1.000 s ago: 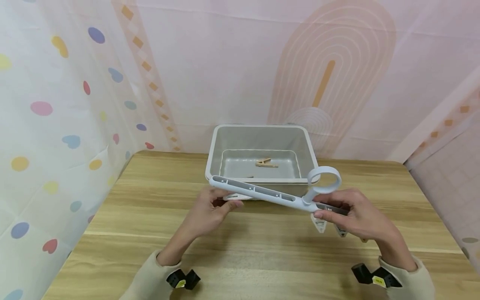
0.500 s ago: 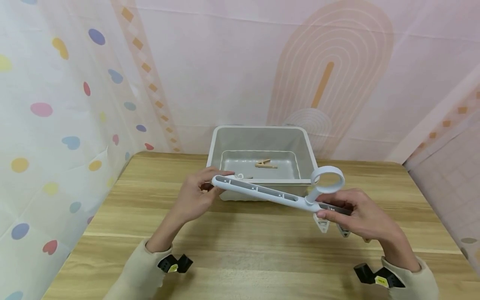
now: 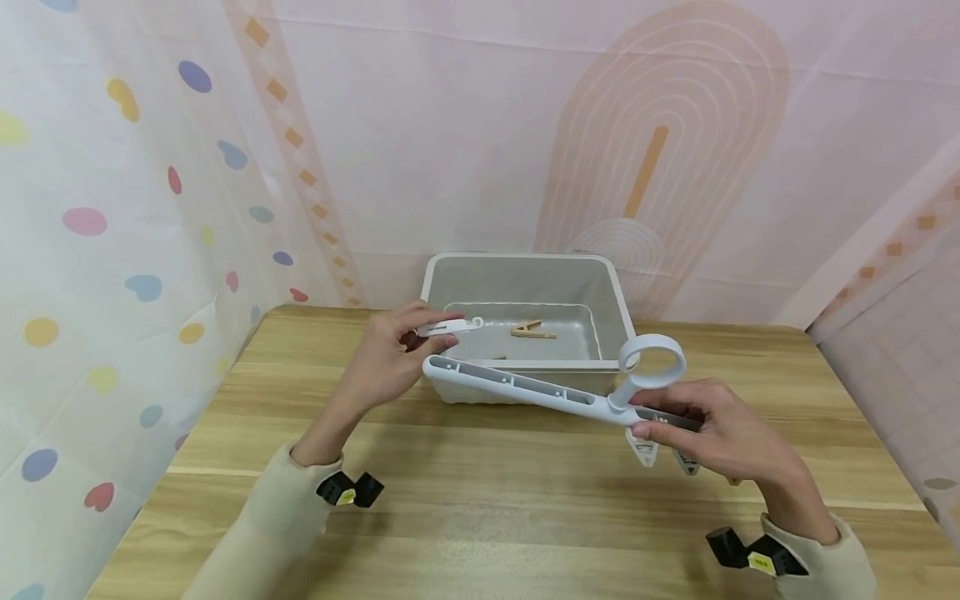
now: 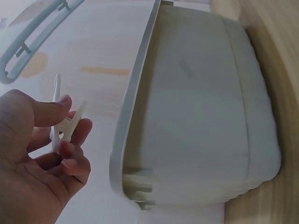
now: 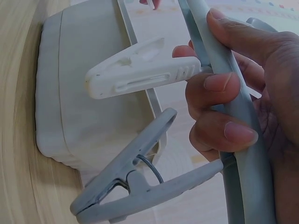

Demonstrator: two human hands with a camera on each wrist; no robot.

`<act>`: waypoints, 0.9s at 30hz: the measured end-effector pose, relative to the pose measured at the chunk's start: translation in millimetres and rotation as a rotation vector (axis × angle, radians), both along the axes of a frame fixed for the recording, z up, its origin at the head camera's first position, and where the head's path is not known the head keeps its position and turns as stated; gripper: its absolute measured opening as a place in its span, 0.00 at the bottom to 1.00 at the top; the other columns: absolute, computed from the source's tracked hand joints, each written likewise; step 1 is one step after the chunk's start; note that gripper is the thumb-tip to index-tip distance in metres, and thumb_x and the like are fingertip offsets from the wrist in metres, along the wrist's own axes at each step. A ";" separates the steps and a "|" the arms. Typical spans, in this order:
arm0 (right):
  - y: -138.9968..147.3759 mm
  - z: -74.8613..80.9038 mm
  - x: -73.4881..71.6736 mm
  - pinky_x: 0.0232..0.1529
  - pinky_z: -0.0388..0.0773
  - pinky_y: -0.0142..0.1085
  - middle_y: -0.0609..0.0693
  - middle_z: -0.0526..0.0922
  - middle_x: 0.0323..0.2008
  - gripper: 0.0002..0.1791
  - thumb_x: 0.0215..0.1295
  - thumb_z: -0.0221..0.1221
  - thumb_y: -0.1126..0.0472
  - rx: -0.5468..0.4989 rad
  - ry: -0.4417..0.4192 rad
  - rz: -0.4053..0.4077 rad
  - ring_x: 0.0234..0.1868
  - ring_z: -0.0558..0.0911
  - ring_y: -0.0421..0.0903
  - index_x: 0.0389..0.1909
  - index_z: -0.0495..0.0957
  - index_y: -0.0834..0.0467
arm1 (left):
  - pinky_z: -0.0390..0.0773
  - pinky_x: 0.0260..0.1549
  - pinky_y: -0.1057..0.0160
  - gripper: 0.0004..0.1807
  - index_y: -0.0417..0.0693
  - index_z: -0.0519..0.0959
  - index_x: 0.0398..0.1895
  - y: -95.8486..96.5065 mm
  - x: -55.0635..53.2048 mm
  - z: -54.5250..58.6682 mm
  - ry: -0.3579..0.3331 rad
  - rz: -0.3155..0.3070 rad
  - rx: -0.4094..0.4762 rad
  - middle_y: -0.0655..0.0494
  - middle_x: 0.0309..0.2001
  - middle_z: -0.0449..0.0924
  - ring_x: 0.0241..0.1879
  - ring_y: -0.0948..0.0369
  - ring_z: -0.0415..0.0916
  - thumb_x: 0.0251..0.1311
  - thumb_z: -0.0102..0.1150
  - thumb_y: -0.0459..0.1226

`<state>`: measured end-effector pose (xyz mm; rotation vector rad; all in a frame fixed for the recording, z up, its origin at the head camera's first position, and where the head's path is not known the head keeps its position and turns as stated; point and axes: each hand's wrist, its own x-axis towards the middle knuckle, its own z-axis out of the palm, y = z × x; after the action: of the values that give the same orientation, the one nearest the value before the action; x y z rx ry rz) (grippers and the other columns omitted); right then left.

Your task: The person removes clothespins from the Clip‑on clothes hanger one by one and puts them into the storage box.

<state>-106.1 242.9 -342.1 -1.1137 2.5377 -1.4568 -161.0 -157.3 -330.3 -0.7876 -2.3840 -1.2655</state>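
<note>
My left hand (image 3: 386, 354) pinches a white clothespin (image 3: 452, 327) between thumb and fingers, over the left rim of the grey bin. In the left wrist view the same clothespin's handles spread apart between the fingertips. My right hand (image 3: 723, 429) grips the right end of a light-blue clip hanger (image 3: 525, 390), a slotted bar with a ring (image 3: 651, 361) standing up from it. Below the bar, in the right wrist view, hang a white clothespin (image 5: 140, 77) and a grey clothespin (image 5: 154, 189) with a wire spring. The bar's left end lies in front of the bin.
The grey bin (image 3: 525, 365) stands at the back of the wooden table (image 3: 487, 500), near a patterned curtain (image 3: 450, 125). A tan clothespin (image 3: 533, 332) lies on the bin's floor. Part of another small thing (image 3: 498, 358) shows behind the near rim.
My left hand has moved the white clothespin from below the hanger's left end up and back to the bin's left rim. The right hand and hanger have hardly moved.
</note>
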 end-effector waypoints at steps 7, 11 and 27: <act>0.3 0.6 -0.8 0.26 0.79 0.30 0.42 0.89 0.36 0.16 0.64 0.66 0.73 0.011 -0.007 0.015 0.29 0.81 0.31 0.51 0.85 0.59 | 0.60 0.22 0.69 0.16 0.47 0.87 0.53 -0.1 -15.5 8.0 -0.044 0.010 -0.057 0.54 0.38 0.84 0.20 0.64 0.58 0.63 0.70 0.32; 0.0 0.5 -1.6 0.26 0.78 0.30 0.42 0.89 0.35 0.15 0.64 0.66 0.73 0.010 -0.002 0.018 0.29 0.80 0.30 0.51 0.85 0.59 | 0.62 0.24 0.69 0.16 0.45 0.87 0.54 0.4 -24.3 12.9 -0.068 0.011 -0.094 0.53 0.36 0.82 0.22 0.63 0.59 0.64 0.69 0.32; -0.3 -1.3 -5.2 0.29 0.81 0.30 0.43 0.90 0.36 0.15 0.63 0.66 0.74 0.002 0.002 0.042 0.31 0.83 0.32 0.50 0.85 0.60 | 0.70 0.28 0.68 0.16 0.44 0.86 0.55 3.5 -58.1 25.6 -0.087 0.039 -0.189 0.51 0.36 0.80 0.28 0.58 0.68 0.65 0.68 0.34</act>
<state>-111.4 242.6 -343.5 -1.1612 2.5006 -1.4443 -219.1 -153.8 -304.7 -0.7491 -2.6047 -1.0914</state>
